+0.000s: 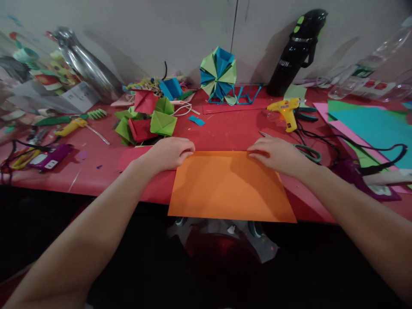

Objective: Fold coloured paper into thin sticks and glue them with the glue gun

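Note:
An orange sheet of paper lies over the front edge of the red table, its near side hanging out past the edge. At its far left corner, my left hand is closed, thumb and fingers pinching the paper. My right hand pinches the far right corner in the same way. A narrow strip along the far side looks turned up or folded between the two hands. Just beyond my right hand lie scissors, partly hidden by it.
Folded red and green paper pieces sit behind my left hand. A blue-green paper wheel leans at the wall. Yellow glue guns, a black bottle, a steel flask, purple power strips and coloured sheets surround the workspace.

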Available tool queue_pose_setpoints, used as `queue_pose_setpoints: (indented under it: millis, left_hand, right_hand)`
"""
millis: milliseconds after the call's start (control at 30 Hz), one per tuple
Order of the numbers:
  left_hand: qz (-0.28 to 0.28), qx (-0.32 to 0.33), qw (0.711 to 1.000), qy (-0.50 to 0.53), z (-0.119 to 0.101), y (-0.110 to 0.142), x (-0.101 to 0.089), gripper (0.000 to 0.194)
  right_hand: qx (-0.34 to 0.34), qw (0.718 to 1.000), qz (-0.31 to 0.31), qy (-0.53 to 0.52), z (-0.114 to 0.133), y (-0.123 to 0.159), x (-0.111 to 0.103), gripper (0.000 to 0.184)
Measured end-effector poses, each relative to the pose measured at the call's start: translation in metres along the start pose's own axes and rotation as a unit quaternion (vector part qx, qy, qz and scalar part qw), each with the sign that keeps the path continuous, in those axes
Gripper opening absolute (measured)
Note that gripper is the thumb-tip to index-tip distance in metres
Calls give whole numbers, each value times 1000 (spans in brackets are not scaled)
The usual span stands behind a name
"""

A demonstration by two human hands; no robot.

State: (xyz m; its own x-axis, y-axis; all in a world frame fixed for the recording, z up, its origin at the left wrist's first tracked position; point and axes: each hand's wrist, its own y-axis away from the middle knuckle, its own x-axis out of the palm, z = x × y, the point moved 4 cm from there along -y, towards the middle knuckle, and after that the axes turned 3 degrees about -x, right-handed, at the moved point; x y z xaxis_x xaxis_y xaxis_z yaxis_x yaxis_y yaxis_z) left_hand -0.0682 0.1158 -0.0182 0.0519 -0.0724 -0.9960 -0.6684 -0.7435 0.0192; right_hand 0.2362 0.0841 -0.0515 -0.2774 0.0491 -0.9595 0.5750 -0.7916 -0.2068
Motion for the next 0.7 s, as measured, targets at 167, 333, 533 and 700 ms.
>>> queue_pose_setpoints:
  millis: [167,333,533,700]
  left_hand:
    - [-16,25,1000,-3,-8,-11,6,27]
    - [11,41,999,9,-23,-38,16,27]
    - [12,35,999,36,-36,-49,23,20]
    - [-9,54,998,13,-40,-46,24,18]
  right_hand:
    - [-17,1000,-1,-10,0,-3,2,26]
    - [-10,1000,13,-14,-1,-10,5,25]
    - [10,998,17,-58,9,-18,12,19]
    - [10,995,-1,-95,18,-22,16,12]
